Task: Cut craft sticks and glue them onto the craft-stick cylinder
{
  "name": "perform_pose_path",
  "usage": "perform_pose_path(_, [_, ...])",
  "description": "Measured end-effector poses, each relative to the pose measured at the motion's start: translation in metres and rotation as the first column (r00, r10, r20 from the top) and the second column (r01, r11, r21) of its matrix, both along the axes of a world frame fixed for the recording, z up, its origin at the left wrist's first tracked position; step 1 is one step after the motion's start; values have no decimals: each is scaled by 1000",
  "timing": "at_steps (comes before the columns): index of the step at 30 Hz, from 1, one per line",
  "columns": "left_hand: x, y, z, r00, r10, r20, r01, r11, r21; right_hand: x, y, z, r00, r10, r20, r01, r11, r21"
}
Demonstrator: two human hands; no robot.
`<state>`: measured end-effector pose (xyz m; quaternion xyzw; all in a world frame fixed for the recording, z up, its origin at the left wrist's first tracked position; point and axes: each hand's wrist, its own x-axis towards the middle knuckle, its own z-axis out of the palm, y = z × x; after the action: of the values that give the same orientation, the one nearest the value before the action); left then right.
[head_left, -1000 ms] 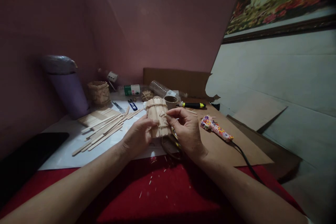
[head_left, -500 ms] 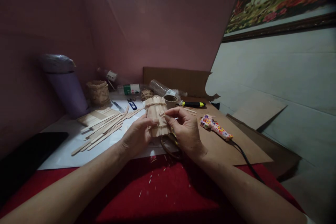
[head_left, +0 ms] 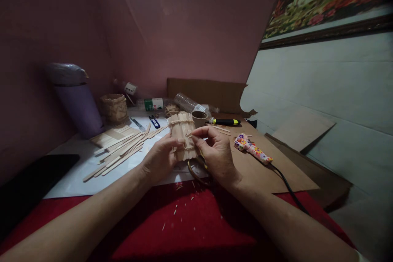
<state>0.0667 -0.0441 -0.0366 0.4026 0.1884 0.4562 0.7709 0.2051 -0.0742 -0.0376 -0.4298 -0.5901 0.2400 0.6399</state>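
Note:
A small round holder (head_left: 181, 127) walled with upright wooden craft sticks is tilted in front of me, with twine bound around it near the top and bottom. My left hand (head_left: 160, 156) grips its left side, thumb on the front. With thumb and index finger, my right hand (head_left: 217, 154) pinches a thin wooden sliver (head_left: 188, 134) against the front of the holder. Below the holder, a dark looped handle (head_left: 194, 175), perhaps of scissors, is partly covered by my right hand.
Loose craft sticks (head_left: 123, 152) lie left on white paper. A glue gun (head_left: 252, 150) with its cord rests right on cardboard (head_left: 285, 176). Behind are a finished-looking stick pot (head_left: 113, 108), plastic bottles (head_left: 153, 104), a cutter (head_left: 226, 122), a brown cup (head_left: 199, 118) and a purple container (head_left: 80, 108).
Both hands keep the same hold. The holder has tipped very slightly, and my right fingertips have shifted a little left along its front with the sliver.

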Motion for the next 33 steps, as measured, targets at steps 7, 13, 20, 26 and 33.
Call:
perform_pose_path(7, [0, -3, 2, 1000, 0, -9, 0, 1000, 3, 0, 0, 0, 1000, -6, 16, 5, 1000, 16])
perform_pose_path(13, [0, -3, 1, 999, 19, -33, -18, 999, 30, 0, -1, 1, 1000, 2, 12, -3, 1000, 15])
perform_pose_path(20, [1, -4, 3, 999, 37, -33, -36, 999, 21, 0, 0, -1, 999, -16, 43, 16, 1000, 1])
perform_pose_path(26, [0, -6, 4, 998, 28, -50, -27, 999, 20, -1, -1, 2, 999, -13, 38, 13, 1000, -5])
perform_pose_path(33, [1, -7, 6, 998, 44, -51, -44, 999, -8, -2, -2, 3, 1000, -4, 8, 4, 1000, -5])
